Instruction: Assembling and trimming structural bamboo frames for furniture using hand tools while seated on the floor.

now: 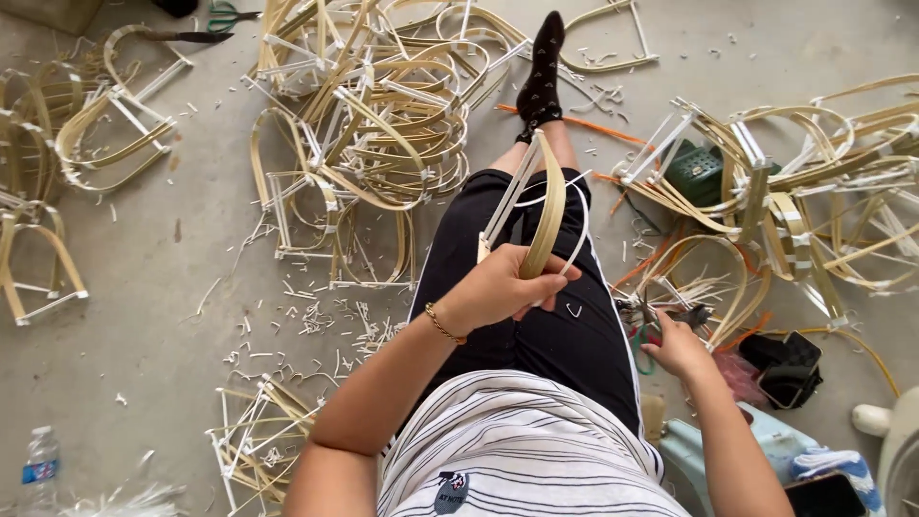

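- While the left hand point(503, 287) is closed around the lower end of a bent bamboo strip frame point(548, 206), the frame rises from the fist and away from the body, its long axis running up the picture along the stretched leg toward the black sock point(541, 72)
- Seen from the head camera, the frame sits over the lap on the black trousers point(565, 335); a thin white plastic strip point(580, 225) loops beside it on the right and hangs loose
- Off to the right and lower, the right hand point(678, 347) rests at the floor with its fingers curled on a pair of pliers or cutters point(670, 319); the jaws of the tool are partly hidden among scraps, so its exact kind is unclear
- Between the two hands lie only the thigh and a small white clip point(573, 309) on the trousers; the left hand is the nearer to the frame, being on it, and the right hand is well apart
- Around: a heap of finished bamboo frames point(373, 115) on the concrete floor point(172, 278) to the left of the leg, another tangle point(795, 182) to the right, white offcuts point(316, 321) strewn near the left elbow, a water bottle point(40, 464) at the lower left corner, green-handled scissors point(225, 14) at the top edge
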